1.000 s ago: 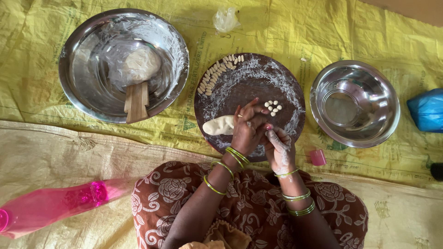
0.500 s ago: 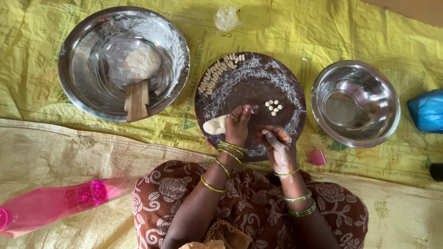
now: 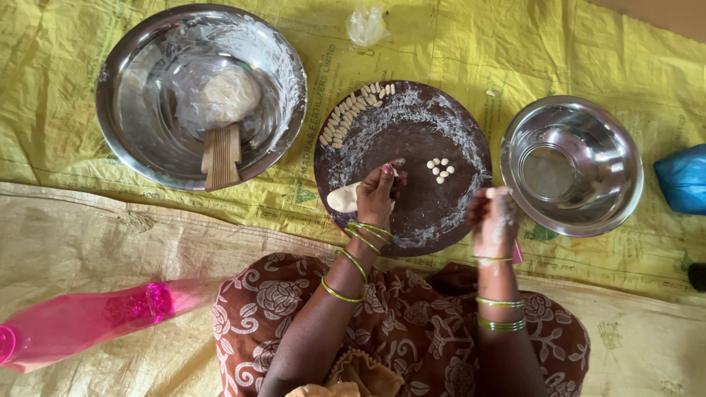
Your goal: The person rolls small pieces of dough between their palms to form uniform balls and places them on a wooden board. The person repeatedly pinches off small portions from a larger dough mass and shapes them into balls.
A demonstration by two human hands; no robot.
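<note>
Resting on the round dark board [image 3: 412, 220], the left hand [image 3: 379, 192] is lying over a flattened strip of dough [image 3: 343, 197], fingers curled together and pressing its near end. Just right of those fingertips, a cluster of small dough pellets [image 3: 440, 169] is sitting on the floured surface, and a row of shaped dough pieces [image 3: 351, 112] is lining the far rim. The right hand [image 3: 494, 219] is hovering at the board's right edge, blurred, so whether its fingers are closing cannot be told; the empty steel bowl [image 3: 572, 165] is sitting just beyond it.
</note>
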